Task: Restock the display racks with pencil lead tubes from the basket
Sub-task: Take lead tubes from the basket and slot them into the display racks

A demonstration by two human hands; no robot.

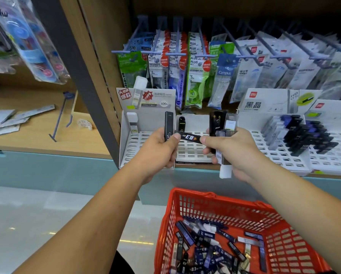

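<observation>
Head view: the left hand [161, 147] grips an upright black tube [168, 125]; the right hand [228, 150] clutches several tubes. A sideways tube [187, 137] is pinched between both thumbs. Pass it cleanly, then slot it into the rack [187, 149] just behind the fingers. The basket [221, 204] waits below.

The slotted floor of the left rack [138, 143] is left largely bare at 9 o'clock of the hands, with only one white-capped tube [133, 122] standing in its back corner. At 3 o'clock, the right rack [280, 157] is crowded by stacked tubes [302, 135]. Access from 12 o'clock is hemmed by hanging packets [195, 76].
</observation>
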